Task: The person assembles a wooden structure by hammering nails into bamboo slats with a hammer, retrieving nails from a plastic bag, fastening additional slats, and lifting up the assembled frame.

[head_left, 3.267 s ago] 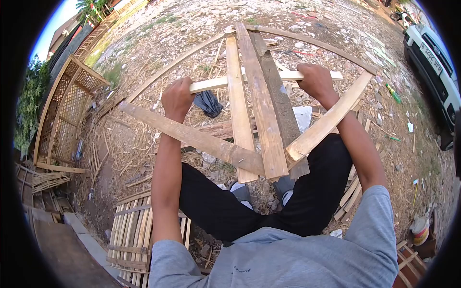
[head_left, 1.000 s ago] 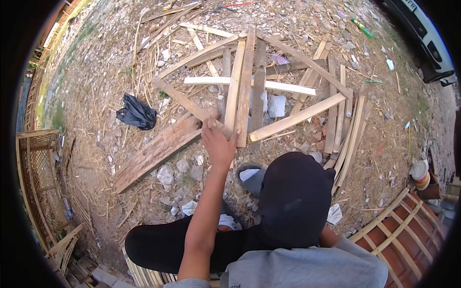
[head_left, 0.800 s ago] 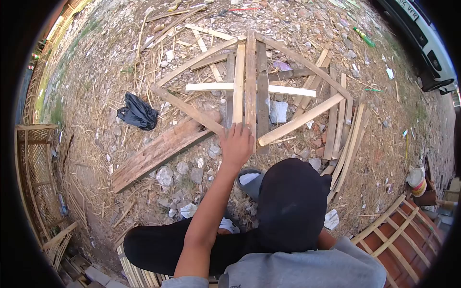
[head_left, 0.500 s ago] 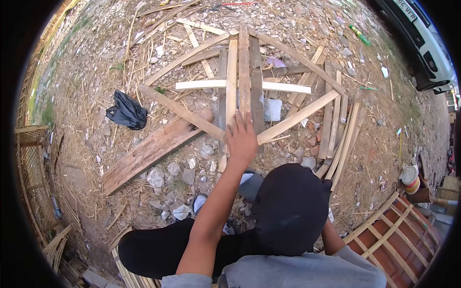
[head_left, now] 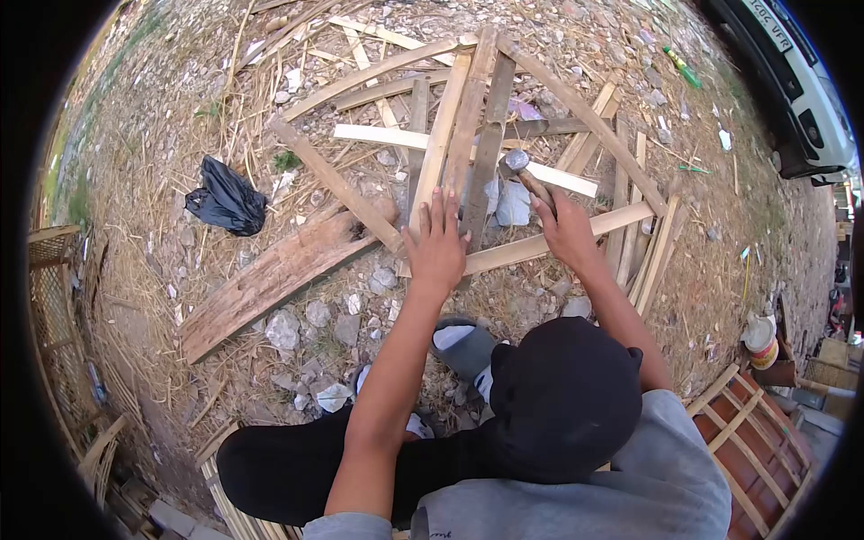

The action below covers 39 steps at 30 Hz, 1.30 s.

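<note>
My left hand (head_left: pixel 438 241) lies with fingers spread on the lower ends of the upright slats (head_left: pixel 469 112), palm down. In my right hand (head_left: pixel 567 229) is the wooden handle of a hammer (head_left: pixel 531 183), its round metal head over the right part of the pale crosspiece (head_left: pixel 378 136). The slats belong to a flat wooden frame on the ground, with a slanting lower left slat (head_left: pixel 337 186) and a lower right slat (head_left: pixel 513 252) that passes beneath my right hand. Two long slats slope down from the frame's top.
A thick weathered plank (head_left: pixel 270 290) and a black plastic bag (head_left: pixel 227 196) lie at the left. More slats (head_left: pixel 664 256) lie at the right. Stones, a white vehicle (head_left: pixel 805 99), a bucket (head_left: pixel 761 340) and a slatted panel (head_left: pixel 751 441) are around. My black-clad knee fills the lower middle.
My right hand has come into view with the hammer. My left hand has shifted slightly left and down, still on the slats. The upright slats now lean further right at the top.
</note>
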Each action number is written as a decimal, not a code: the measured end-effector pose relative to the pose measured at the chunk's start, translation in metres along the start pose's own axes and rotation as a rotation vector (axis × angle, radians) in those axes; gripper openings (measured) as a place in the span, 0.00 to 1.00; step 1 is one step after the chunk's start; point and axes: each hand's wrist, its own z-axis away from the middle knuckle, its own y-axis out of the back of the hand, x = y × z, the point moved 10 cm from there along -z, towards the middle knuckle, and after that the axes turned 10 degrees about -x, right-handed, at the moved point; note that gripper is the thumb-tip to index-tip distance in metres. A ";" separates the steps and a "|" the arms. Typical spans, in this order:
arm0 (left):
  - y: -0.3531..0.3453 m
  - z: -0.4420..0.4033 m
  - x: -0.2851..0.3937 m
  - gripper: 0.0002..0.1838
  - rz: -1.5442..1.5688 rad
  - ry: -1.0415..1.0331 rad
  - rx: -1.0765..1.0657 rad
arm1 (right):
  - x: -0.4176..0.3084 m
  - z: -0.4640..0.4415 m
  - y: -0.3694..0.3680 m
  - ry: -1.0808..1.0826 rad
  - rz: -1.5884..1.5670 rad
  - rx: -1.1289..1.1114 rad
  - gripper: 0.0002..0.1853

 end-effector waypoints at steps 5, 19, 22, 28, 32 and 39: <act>-0.005 -0.001 -0.002 0.50 0.090 0.020 -0.125 | -0.006 -0.038 -0.011 0.032 0.036 -0.011 0.17; -0.013 -0.008 0.002 0.70 -0.103 0.066 -0.308 | -0.015 -0.047 0.000 0.152 0.165 0.073 0.18; -0.015 -0.010 0.003 0.72 -0.136 0.076 -0.326 | -0.032 -0.039 0.014 0.218 0.092 0.128 0.17; -0.007 -0.014 0.010 0.72 -0.196 0.066 -0.364 | -0.011 -0.066 -0.021 0.068 0.360 -0.122 0.17; -0.006 -0.019 0.006 0.71 -0.223 0.101 -0.368 | -0.022 -0.056 -0.004 0.071 0.273 -0.027 0.17; -0.001 -0.020 0.013 0.71 -0.260 0.081 -0.395 | -0.013 -0.060 -0.020 0.011 0.322 -0.098 0.16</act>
